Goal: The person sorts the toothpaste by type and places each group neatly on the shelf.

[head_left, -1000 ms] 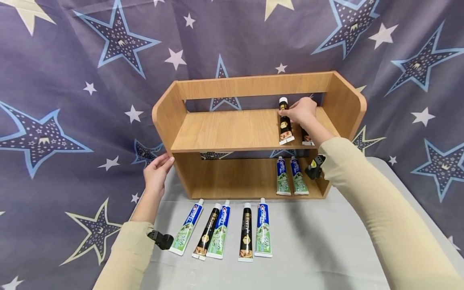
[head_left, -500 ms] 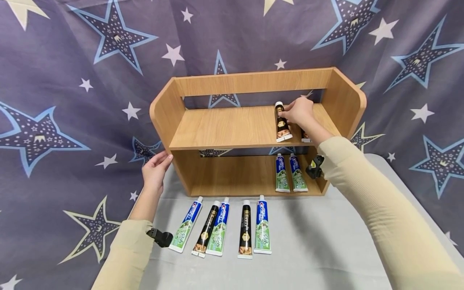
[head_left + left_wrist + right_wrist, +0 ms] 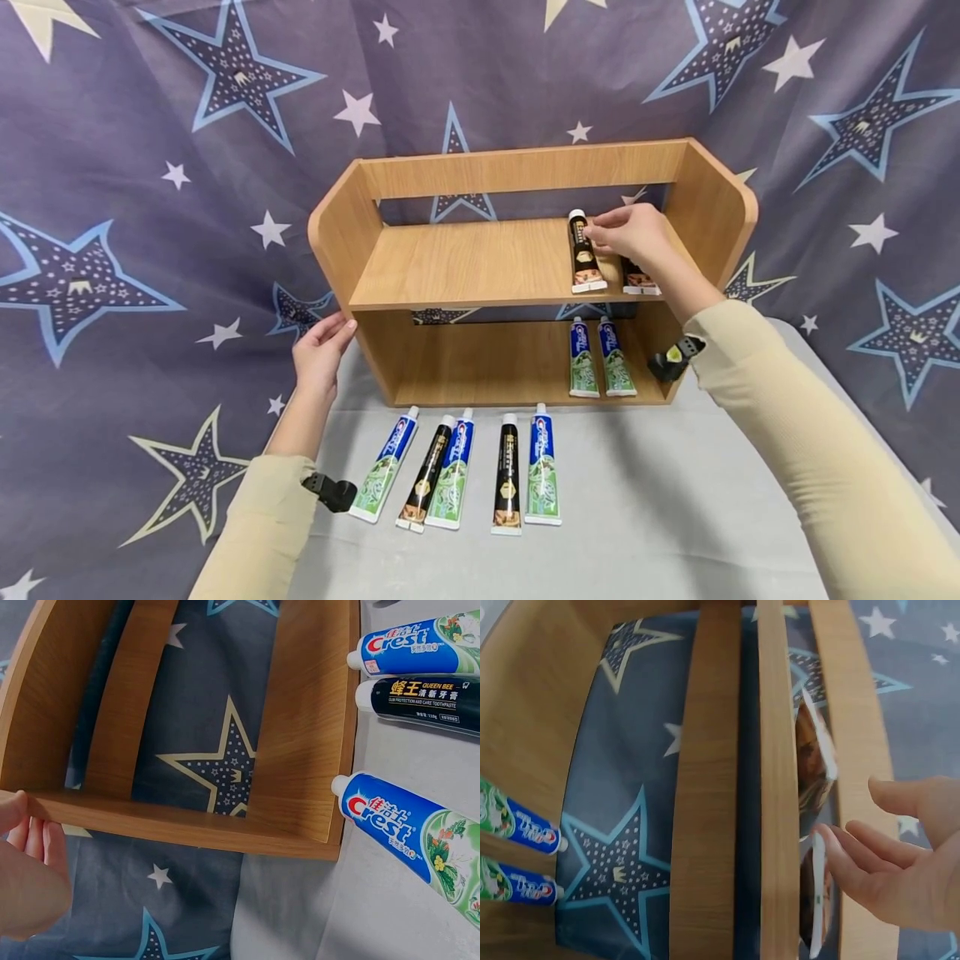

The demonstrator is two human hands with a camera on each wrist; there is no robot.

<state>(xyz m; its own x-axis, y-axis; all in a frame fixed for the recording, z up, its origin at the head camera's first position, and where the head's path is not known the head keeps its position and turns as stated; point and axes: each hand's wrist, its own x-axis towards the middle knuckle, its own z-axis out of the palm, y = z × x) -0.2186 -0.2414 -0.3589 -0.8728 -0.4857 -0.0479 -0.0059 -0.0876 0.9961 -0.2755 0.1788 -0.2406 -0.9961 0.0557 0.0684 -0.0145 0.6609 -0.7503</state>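
Observation:
My right hand [image 3: 630, 233] is at the upper level of the wooden shelf [image 3: 450, 262], just right of a black toothpaste tube [image 3: 584, 254] lying there. Thumb and fingers stand apart in the right wrist view, with nothing between them. Partly below that hand lies a second black tube [image 3: 639, 279]. My left hand [image 3: 318, 354] holds the front edge of the shelf's left side; its fingertips are partly hidden. Two blue-green Crest toothpaste tubes [image 3: 582, 358] lie side by side on the lower level, at the right.
On the grey cloth before the shelf lie several tubes, among them a left Crest tube [image 3: 384, 467], a black tube [image 3: 507, 475] and a right Crest tube [image 3: 543, 467]. A star-patterned curtain [image 3: 150, 250] hangs behind.
My right hand shifted the black tube slightly left on the upper level, then let go and drew back to the right. My left hand stays at the shelf's side.

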